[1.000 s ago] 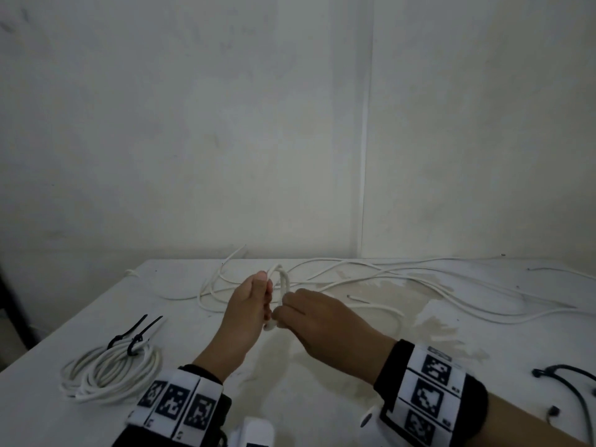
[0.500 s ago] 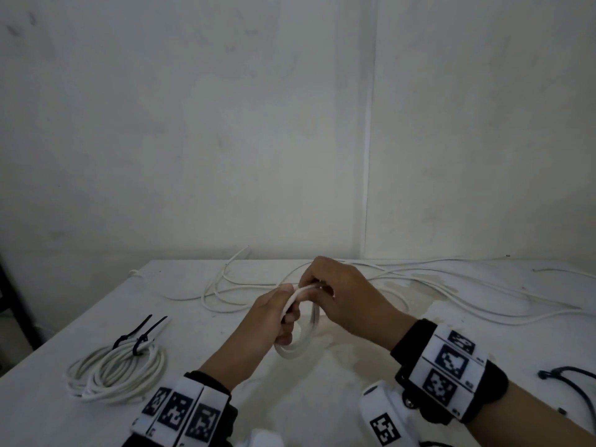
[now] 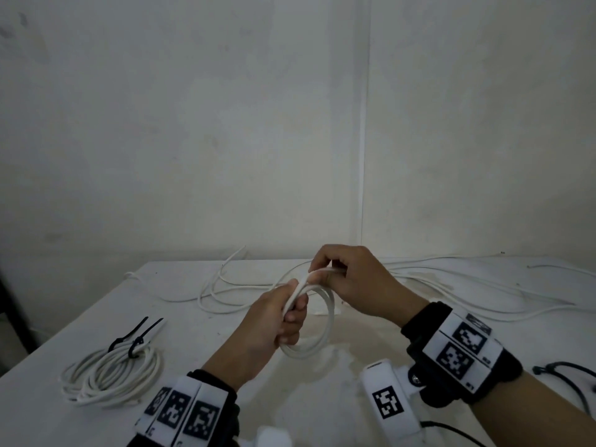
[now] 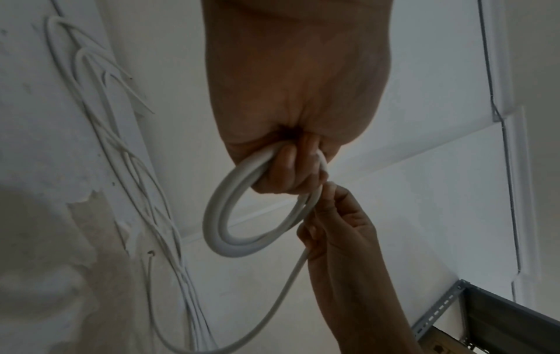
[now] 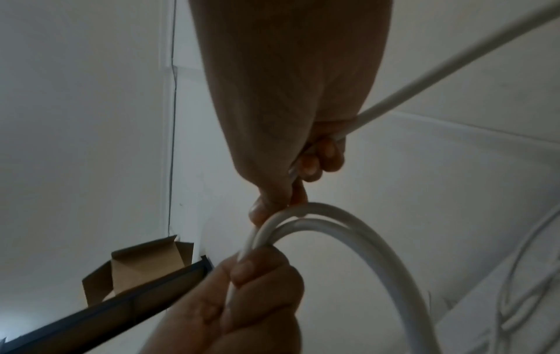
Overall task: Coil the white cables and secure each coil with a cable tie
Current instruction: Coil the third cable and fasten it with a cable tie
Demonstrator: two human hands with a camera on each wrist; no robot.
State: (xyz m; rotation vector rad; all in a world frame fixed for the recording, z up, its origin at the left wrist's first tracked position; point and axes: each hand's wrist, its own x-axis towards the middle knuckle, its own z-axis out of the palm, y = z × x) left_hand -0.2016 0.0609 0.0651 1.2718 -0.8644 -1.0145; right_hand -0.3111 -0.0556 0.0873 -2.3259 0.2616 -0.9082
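My left hand (image 3: 283, 314) grips a small coil of white cable (image 3: 325, 330) of about two loops, held above the white table (image 3: 225, 366). In the left wrist view the coil (image 4: 221, 215) hangs below my curled left fingers (image 4: 288, 172). Just right of it, my right hand (image 3: 342, 275) pinches the running strand of the same cable (image 5: 424, 79) and lays it onto the top of the coil (image 5: 348, 220). The strand trails off to the loose white cables (image 3: 451, 285) at the back of the table.
A finished white coil (image 3: 109, 372) bound with a black cable tie (image 3: 137, 337) lies at the front left. More black cable ties (image 3: 567, 372) lie at the right edge. A wall stands close behind the table. A cardboard box (image 5: 136, 268) shows in the right wrist view.
A loop has formed: my right hand rose, swung up and right with the strand, and brought it round onto the coil in my left hand, which grew to about two turns.
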